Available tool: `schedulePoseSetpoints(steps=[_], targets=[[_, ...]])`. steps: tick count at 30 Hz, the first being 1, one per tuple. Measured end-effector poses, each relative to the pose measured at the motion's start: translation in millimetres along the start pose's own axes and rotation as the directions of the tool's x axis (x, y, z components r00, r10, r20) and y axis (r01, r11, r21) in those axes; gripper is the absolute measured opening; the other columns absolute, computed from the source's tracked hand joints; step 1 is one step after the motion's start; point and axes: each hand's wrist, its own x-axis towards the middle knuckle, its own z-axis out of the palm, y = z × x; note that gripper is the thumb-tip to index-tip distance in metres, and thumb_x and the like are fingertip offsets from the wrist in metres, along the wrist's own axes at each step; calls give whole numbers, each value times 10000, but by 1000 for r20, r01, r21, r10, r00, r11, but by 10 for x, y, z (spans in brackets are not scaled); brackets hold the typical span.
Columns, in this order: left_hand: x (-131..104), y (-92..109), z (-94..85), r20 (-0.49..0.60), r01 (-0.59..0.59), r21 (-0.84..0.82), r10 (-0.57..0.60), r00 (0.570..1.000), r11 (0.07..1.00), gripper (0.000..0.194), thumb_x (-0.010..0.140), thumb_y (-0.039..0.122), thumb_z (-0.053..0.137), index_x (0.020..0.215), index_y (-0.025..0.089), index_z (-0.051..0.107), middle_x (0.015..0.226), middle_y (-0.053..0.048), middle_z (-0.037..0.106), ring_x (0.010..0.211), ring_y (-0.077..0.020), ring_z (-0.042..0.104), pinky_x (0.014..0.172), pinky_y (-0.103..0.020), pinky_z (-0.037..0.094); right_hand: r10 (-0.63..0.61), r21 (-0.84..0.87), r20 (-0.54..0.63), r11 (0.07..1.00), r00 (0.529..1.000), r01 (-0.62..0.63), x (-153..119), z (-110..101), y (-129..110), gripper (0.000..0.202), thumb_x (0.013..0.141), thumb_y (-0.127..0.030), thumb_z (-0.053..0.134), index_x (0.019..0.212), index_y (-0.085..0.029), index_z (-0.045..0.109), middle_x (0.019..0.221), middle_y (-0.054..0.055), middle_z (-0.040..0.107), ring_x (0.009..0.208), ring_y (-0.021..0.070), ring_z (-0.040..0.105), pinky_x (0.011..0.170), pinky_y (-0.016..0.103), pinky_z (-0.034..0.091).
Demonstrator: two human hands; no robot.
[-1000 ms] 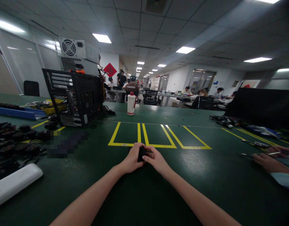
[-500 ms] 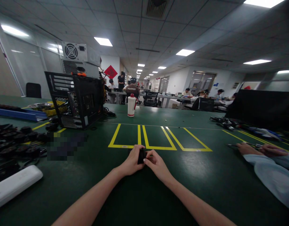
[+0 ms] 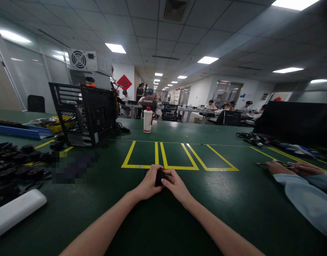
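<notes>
A small black block-like part (image 3: 159, 177) is between my hands, low over the green table, and its exact kind does not show. My left hand (image 3: 150, 183) is wrapped round it from the left, with the thumb below and the fingers over the top. From the right, my right hand (image 3: 176, 185) touches its side with thumb and forefinger pinched together. Whether those fingertips hold a smaller piece of it is too small to tell. Both hands are just in front of the yellow tape outlines (image 3: 179, 168). Most of the part is hidden by my fingers.
Left: an open computer case (image 3: 85, 113) carrying power supplies (image 3: 83, 60), a heap of black parts (image 3: 19, 160), a blue tray (image 3: 22, 131) and a white bar (image 3: 18, 213). Ahead stands a white bottle (image 3: 147, 121). At right, a co-worker's hands (image 3: 280, 168) hold thin tools near cables (image 3: 251, 138).
My right thumb and forefinger have closed in slightly against the black part's side. My left hand keeps its hold. The view has shifted a little.
</notes>
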Motion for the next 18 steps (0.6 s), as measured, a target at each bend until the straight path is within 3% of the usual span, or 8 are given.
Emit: schedulePoseSetpoints(steps=[5,11,18], targets=[[0,-6,5,6,-5,-13,5,1000,1000,586,649,117,604,1153,212,321,1126,-67,386,1045,-223,422,931,-394,353,-30,24,-19,999,999,30,15,-4,35,131,750,-269,536,865,-216,502,929,9,554,919,196,557,812,362,438],[-4,34,-3,14,-12,-28,12,1000,1000,551,661,117,598,1133,220,335,1108,-58,399,1022,-215,436,909,-383,372,40,31,-16,999,999,-40,39,-37,40,277,735,-246,555,1006,-209,515,1064,34,541,1007,194,524,876,369,406],[-18,76,-8,34,-21,7,20,999,1000,562,663,132,596,1146,226,325,1119,-69,392,1035,-232,425,911,-409,369,-5,42,-6,999,1000,5,1,-34,50,208,730,-265,564,928,-207,542,955,20,579,958,203,545,855,368,421]])
